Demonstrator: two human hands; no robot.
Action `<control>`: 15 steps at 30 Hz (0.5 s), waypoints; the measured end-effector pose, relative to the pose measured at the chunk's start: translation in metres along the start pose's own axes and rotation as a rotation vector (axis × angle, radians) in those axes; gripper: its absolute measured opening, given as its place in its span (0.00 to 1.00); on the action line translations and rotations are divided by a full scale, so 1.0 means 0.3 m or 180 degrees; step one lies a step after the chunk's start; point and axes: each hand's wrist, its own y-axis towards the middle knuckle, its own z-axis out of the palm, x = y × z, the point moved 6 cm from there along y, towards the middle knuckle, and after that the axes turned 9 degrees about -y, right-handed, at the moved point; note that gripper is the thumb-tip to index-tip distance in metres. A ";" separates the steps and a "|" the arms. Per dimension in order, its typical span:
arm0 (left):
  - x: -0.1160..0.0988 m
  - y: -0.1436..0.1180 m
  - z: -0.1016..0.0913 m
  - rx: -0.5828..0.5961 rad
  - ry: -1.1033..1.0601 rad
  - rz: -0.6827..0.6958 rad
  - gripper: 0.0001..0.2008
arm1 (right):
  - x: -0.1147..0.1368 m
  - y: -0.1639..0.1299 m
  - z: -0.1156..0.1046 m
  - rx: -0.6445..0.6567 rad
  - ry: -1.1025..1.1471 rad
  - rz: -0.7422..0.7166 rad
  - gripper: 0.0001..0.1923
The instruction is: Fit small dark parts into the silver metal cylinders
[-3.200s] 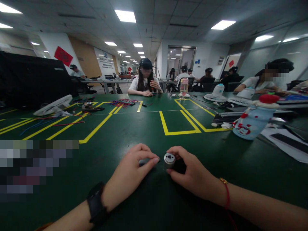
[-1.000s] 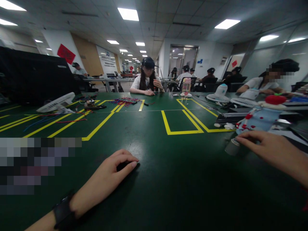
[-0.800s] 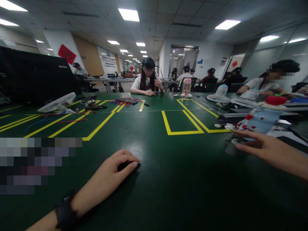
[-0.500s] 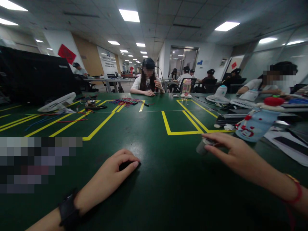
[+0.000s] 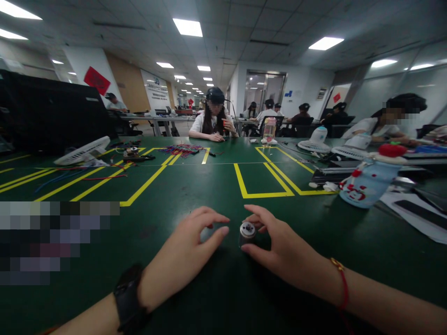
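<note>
Head view over a green table (image 5: 195, 186) with yellow tape lines: small metal cylinder, likely a motor (image 5: 247, 232), standing near the front edge, pinched by the right hand (image 5: 279, 246) between thumb and forefinger around its dark body. Probably rigid, light and smooth enough to slip, so best gripped round the sides rather than by the silvery end cap. Left hand (image 5: 188, 251) just beside it, fingers loosely curled over the table, nothing visibly held; blue bottle (image 5: 366, 184) lying well apart, to the right.
</note>
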 end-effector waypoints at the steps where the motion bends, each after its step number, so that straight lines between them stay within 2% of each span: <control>1: -0.039 0.016 0.020 0.0005 -0.0034 0.0114 0.10 | -0.015 -0.003 0.007 -0.0029 0.0195 0.0095 0.37; 4: -0.114 0.057 0.071 0.0046 -0.0137 0.0293 0.07 | -0.041 -0.008 0.027 -0.0027 0.0678 0.0216 0.34; 6: -0.122 0.073 0.073 -0.0072 -0.0269 0.0272 0.07 | -0.042 -0.008 0.036 0.0014 0.0902 0.0190 0.31; 10: -0.069 0.063 0.042 -0.0226 -0.0294 0.0063 0.06 | -0.032 -0.009 0.038 -0.0052 0.0942 0.0074 0.24; 15: 0.011 0.013 0.081 0.0146 0.0386 -0.0042 0.06 | -0.023 -0.009 0.041 -0.0158 0.0670 -0.0056 0.23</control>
